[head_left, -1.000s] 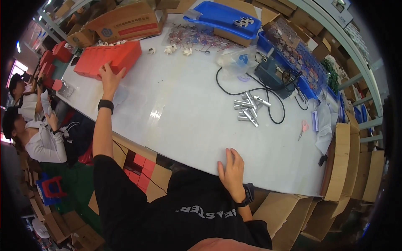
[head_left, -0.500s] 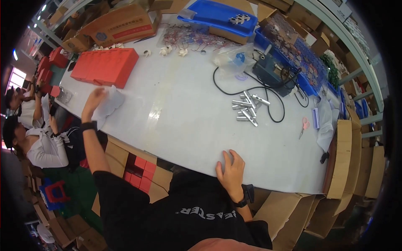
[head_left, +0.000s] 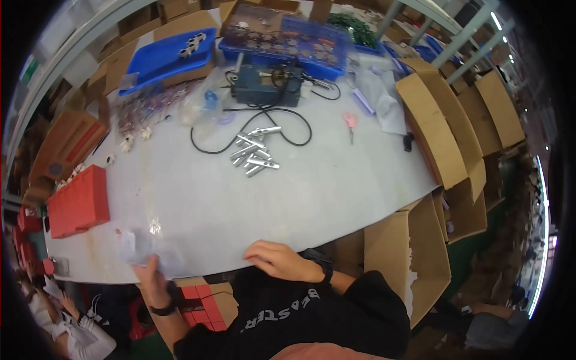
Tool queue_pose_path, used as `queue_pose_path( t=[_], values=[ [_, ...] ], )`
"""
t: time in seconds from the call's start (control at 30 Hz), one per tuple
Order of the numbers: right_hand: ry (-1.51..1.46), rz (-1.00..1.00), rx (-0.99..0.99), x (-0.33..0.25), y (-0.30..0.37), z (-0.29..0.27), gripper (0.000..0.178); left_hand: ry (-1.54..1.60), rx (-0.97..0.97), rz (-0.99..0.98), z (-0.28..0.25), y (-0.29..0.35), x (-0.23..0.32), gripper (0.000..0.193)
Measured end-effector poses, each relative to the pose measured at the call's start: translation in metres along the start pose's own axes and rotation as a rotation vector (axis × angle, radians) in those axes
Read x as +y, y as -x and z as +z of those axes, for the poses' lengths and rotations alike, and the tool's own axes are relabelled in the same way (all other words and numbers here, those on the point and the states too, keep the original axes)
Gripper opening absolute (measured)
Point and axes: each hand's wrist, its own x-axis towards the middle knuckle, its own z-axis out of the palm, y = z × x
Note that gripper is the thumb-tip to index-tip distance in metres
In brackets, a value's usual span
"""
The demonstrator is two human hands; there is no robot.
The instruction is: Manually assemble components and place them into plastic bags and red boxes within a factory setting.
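My left hand is at the table's near edge on the left, its fingers closed on the near side of a crumpled, whitish, see-through plastic bag. Motion smears the bag, and its contents cannot be made out. My right hand rests empty at the near edge in the middle, fingers stretched out toward the left. Farther in, several silver metal tubes with holes lie in a loose pile, touched by neither hand. A long red box stands left of the bag.
A dark blue-grey machine with a looping black cable stands behind the tubes. Blue trays hold small parts at the back. Pink scissors lie to the right. Open cardboard boxes line the right side. Other people sit at the lower left.
My view has swung to the right. The left hand has come back from above the bag to its near side and closed on it. The right hand's spread fingers have drawn together.
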Motion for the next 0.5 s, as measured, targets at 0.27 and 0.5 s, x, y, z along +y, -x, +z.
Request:
queue_pose_path(
  t=[0.27,0.5],
  values=[
    [-0.475,0.394,0.081,-0.014,0.002,-0.01,0.1,0.208,0.147,-0.084,0.19,0.072,-0.048,0.047],
    [-0.094,0.298,0.11,0.013,0.019,-0.037,0.105,-0.604,-0.037,-0.404,0.174,0.014,-0.022,0.022]
  ],
)
